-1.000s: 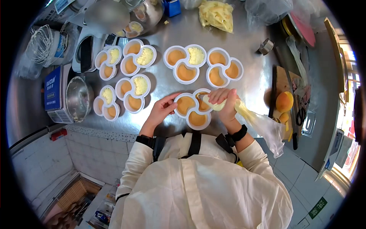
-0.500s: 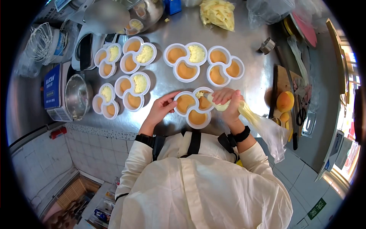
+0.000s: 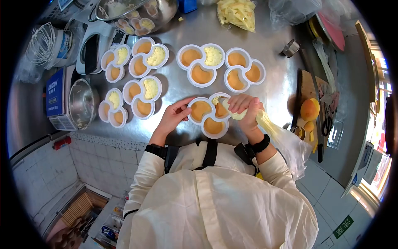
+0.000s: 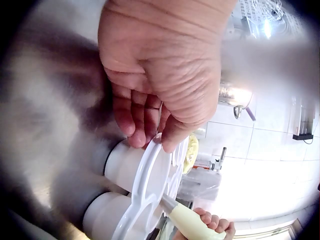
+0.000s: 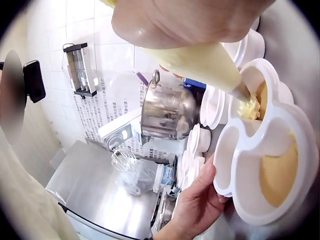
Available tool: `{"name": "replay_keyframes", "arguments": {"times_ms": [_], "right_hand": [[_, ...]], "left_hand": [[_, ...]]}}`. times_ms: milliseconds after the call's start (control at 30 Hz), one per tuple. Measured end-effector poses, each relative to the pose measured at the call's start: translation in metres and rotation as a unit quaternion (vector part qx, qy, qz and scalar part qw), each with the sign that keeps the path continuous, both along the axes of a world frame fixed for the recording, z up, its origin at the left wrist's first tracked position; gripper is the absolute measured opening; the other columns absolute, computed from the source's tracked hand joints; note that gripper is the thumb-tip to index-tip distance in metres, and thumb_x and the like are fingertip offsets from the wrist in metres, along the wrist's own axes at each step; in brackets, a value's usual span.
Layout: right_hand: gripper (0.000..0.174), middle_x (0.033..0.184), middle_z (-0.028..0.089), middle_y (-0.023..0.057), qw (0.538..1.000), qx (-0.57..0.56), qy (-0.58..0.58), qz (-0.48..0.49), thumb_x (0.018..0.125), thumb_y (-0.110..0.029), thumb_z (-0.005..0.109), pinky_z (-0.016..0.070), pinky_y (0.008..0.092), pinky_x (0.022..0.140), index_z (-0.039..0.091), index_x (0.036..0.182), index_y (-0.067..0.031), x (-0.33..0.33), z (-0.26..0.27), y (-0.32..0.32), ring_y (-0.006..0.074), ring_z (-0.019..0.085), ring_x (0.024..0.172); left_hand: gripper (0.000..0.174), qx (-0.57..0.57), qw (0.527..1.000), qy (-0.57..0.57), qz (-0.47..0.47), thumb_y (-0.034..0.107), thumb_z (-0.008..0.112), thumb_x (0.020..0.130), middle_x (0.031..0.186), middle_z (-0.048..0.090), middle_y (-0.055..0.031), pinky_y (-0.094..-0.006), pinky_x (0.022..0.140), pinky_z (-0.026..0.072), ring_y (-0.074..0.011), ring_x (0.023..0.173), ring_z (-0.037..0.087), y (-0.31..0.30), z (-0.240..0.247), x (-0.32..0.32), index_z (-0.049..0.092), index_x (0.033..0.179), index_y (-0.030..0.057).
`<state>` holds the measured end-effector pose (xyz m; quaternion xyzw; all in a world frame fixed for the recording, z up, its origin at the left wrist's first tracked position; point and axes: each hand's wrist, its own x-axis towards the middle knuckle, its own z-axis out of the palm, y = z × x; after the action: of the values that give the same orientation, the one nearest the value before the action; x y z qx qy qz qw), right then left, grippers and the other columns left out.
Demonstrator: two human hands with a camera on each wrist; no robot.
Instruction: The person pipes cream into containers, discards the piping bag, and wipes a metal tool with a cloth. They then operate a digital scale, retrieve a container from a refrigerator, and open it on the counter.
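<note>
A white three-cup container [image 3: 202,123] stands before me on the steel table, with tan filling in its cups. My left hand [image 3: 171,119] pinches its left rim between thumb and fingers, as the left wrist view shows. My right hand [image 3: 248,112] grips a piping bag [image 3: 277,128] filled with pale yellow cream; the bag's clear tail hangs off to the right. Its metal tip [image 5: 240,92] points down into the upper right cup. Piped cream [image 5: 248,109] lies on the filling right under the tip. The right hand partly covers that cup in the head view.
Several similar containers [image 3: 144,108] stand to the left and behind, most with one cream-topped cup. At right lie a cutting board [image 3: 304,85], a mango [image 3: 309,109] and scissors [image 3: 327,125]. A steel bowl [image 3: 83,103] and mixing bowl [image 3: 159,16] stand left and back.
Cream has appeared at the back of the upper right cup. My right hand and the tip have shifted slightly right. The left hand still holds the rim.
</note>
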<state>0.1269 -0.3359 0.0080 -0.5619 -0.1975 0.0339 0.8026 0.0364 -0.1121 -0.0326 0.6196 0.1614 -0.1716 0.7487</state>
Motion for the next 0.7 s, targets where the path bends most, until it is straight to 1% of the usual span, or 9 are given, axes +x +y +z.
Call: {"name": "replay_keyframes", "arguments": {"times_ms": [67, 133, 200, 233, 300, 367, 500, 700], "right_hand": [[0.056, 0.051, 0.049, 0.0103, 1.0, -0.005, 0.003, 0.001, 0.097, -0.035, 0.022, 0.0473, 0.0379, 0.063, 0.041, 0.053, -0.0055, -0.0003, 0.0011, -0.0015, 0.0228, 0.052, 0.052], [0.056, 0.051, 0.049, 0.0102, 1.0, -0.009, 0.006, 0.002, 0.097, -0.035, 0.022, 0.0472, 0.038, 0.063, 0.041, 0.053, -0.0056, -0.0015, 0.0021, -0.003, 0.0227, 0.051, 0.052], [0.056, 0.05, 0.049, 0.0103, 0.999, 0.0, 0.032, 0.033, 0.097, -0.035, 0.022, 0.0474, 0.0379, 0.062, 0.041, 0.053, -0.0055, -0.0034, 0.0027, -0.0055, 0.0227, 0.051, 0.051], [0.056, 0.05, 0.049, 0.0103, 0.999, 0.0, 0.033, 0.033, 0.097, -0.035, 0.022, 0.0474, 0.0379, 0.062, 0.041, 0.053, -0.0055, -0.0041, 0.0024, -0.0061, 0.0227, 0.051, 0.051], [0.054, 0.052, 0.051, 0.0104, 0.998, 0.038, 0.019, 0.046, 0.098, -0.028, 0.025, 0.0477, 0.0345, 0.058, 0.045, 0.055, -0.0029, -0.005, 0.0022, -0.0078, 0.0218, 0.053, 0.051], [0.054, 0.051, 0.05, 0.0105, 0.998, 0.036, 0.028, 0.037, 0.098, -0.029, 0.025, 0.0477, 0.0348, 0.058, 0.045, 0.055, -0.0028, -0.0048, 0.0045, -0.0081, 0.0218, 0.053, 0.05], [0.055, 0.051, 0.05, 0.0107, 0.999, 0.028, 0.031, 0.019, 0.098, -0.031, 0.026, 0.0474, 0.035, 0.058, 0.045, 0.055, -0.0026, -0.0047, 0.0026, -0.005, 0.0222, 0.052, 0.049], [0.055, 0.051, 0.05, 0.0108, 0.998, 0.04, 0.046, 0.03, 0.098, -0.032, 0.027, 0.0472, 0.0344, 0.057, 0.045, 0.054, -0.003, -0.0071, -0.0014, -0.003, 0.0218, 0.052, 0.049]], "left_hand": [[0.04, 0.006, 1.0, -0.011, -0.001, 0.013, 0.058, 0.086, 0.067, 0.047, 0.0063, -0.0153, 0.053, 0.0377, -0.0022, 0.059, 0.045, -0.0008, -0.0009, -0.0002, 0.051, 0.125, 0.0069], [0.04, 0.007, 1.0, -0.01, -0.001, 0.013, 0.058, 0.086, 0.067, 0.047, 0.0063, -0.0153, 0.053, 0.0377, -0.0022, 0.059, 0.045, -0.0011, 0.0015, 0.0006, 0.051, 0.125, 0.0069], [0.04, 0.008, 1.0, -0.008, -0.002, 0.013, 0.057, 0.086, 0.067, 0.047, 0.0062, -0.0154, 0.053, 0.0376, -0.0022, 0.059, 0.045, -0.0013, 0.0019, 0.0004, 0.051, 0.125, 0.0068], [0.04, 0.008, 1.0, -0.012, -0.005, 0.013, 0.058, 0.086, 0.067, 0.047, 0.0063, -0.0154, 0.053, 0.0376, -0.0021, 0.059, 0.045, -0.0007, 0.0007, 0.0002, 0.051, 0.125, 0.0069], [0.04, 0.007, 1.0, -0.015, -0.007, 0.013, 0.058, 0.086, 0.067, 0.047, 0.0064, -0.0154, 0.053, 0.0375, -0.002, 0.059, 0.045, -0.0001, -0.0004, 0.0003, 0.051, 0.125, 0.007], [0.039, 0.002, 1.0, -0.002, 0.001, 0.013, 0.059, 0.086, 0.067, 0.049, 0.0063, -0.0166, 0.056, 0.0405, -0.0024, 0.061, 0.047, -0.0004, 0.0, 0.0002, 0.052, 0.124, 0.0116], [0.04, 0.001, 1.0, 0.0, -0.001, 0.013, 0.059, 0.086, 0.067, 0.049, 0.0064, -0.0164, 0.057, 0.0407, -0.0023, 0.061, 0.047, -0.0001, -0.0006, 0.0001, 0.052, 0.125, 0.0118], [0.04, -0.005, 1.0, 0.003, 0.001, 0.013, 0.059, 0.086, 0.067, 0.049, 0.0062, -0.0164, 0.057, 0.0414, -0.0025, 0.061, 0.048, 0.0001, -0.0006, -0.0004, 0.052, 0.125, 0.0121]]}}
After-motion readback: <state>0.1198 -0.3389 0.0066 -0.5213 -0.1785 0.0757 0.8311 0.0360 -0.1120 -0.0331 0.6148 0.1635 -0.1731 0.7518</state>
